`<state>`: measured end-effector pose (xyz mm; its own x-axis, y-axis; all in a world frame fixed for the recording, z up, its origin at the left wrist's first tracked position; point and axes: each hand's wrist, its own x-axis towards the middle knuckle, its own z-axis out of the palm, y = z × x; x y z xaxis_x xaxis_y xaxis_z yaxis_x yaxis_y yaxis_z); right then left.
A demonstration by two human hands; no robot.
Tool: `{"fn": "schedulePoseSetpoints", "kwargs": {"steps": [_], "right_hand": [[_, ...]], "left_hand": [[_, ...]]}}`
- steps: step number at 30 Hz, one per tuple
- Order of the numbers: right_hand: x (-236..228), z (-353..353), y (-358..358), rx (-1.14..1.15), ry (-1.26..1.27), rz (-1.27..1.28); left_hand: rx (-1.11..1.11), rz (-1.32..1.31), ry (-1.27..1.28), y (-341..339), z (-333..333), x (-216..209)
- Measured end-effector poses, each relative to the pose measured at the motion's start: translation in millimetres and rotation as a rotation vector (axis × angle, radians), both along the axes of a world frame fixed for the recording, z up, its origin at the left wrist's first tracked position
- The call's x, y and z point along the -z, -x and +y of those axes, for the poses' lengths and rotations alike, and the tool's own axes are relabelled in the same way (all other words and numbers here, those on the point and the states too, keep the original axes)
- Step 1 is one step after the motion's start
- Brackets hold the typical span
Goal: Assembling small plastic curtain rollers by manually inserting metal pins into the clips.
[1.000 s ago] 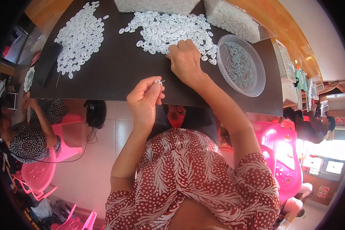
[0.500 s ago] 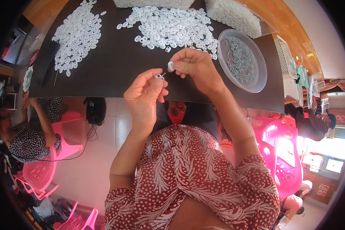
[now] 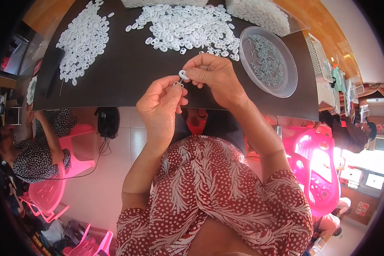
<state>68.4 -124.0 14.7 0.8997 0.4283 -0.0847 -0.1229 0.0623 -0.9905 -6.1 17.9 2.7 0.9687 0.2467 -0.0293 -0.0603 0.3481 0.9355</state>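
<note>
Above the near part of the dark table, my two hands meet, fingertips close together. My left hand (image 3: 159,106) pinches a small white plastic piece (image 3: 178,84) with a thin grey pin standing up from it. Between the thumb and fingers of my right hand (image 3: 216,81) is a white oval piece with holes (image 3: 183,74). It sits right at the pin's upper end; whether the pin is inside a hole is too small to tell. Beyond my hands lies a broad heap of similar white oval pieces (image 3: 187,27). A round clear tub (image 3: 291,81) of thin grey pins (image 3: 266,59) stands at the right.
Another spread of white pieces (image 3: 83,45) covers the table's left, beside a dark flat object (image 3: 52,72). Clear containers of white pieces (image 3: 258,17) stand at the back. A person in a patterned top (image 3: 38,164) sits at left near a pink chair (image 3: 45,194); another pink chair (image 3: 315,170) is at right.
My right hand has moved slightly left, bringing the white oval piece against the pin in my left hand. The gap between the two pieces has closed.
</note>
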Motion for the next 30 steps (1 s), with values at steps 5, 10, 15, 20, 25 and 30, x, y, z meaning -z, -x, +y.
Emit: {"fn": "schedulePoseSetpoints", "kwargs": {"steps": [5,10,15,20,25,30], "right_hand": [[0,1,1,0.012,0.025,-0.026],[2,4,3,0.030,0.037,-0.085],[1,8,8,0.059,0.024,-0.152],[3,8,9,0.068,0.079,-0.223],[1,9,13,0.091,0.122,-0.262],[3,15,20,0.107,0.102,-0.304]], "left_hand": [[0.004,0.022,-0.005,0,-1,1],[-0.002,0.032,-0.004,1,-2,2],[-0.071,-0.015,-0.001,1,-7,1],[-0.069,-0.047,-0.033,2,-7,6],[-0.060,-0.051,-0.043,2,-7,8],[-0.079,-0.069,-0.097,2,-9,10]]}}
